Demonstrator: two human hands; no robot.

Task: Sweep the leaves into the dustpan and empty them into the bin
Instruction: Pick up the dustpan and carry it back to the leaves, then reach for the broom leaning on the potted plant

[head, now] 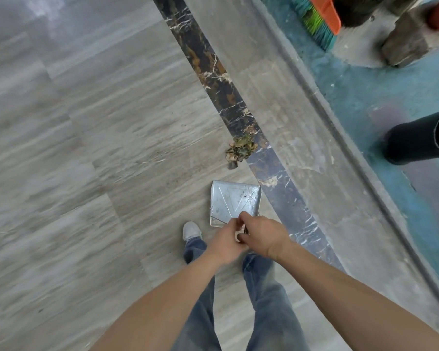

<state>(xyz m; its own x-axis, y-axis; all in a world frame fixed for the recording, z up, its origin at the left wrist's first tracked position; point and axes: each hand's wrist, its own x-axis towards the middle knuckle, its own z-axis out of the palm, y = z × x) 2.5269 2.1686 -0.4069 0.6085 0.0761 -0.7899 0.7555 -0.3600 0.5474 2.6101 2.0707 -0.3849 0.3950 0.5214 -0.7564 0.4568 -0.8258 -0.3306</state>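
Left hand (pixel 224 245) and right hand (pixel 260 235) meet at the near edge of the metal dustpan (pixel 235 202), both closed around its handle top. Leaves (pixel 240 149) piled just beyond dustpan. Broom (pixel 317 20) well beyond, to its right.

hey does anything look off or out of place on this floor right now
Only the expected mess: a small clump of leaves lies on the floor, straddling the edge of the dark marble strip, just beyond the open edge of the metal dustpan. The pan holds only specks. The broom sits apart, far off at the top right.
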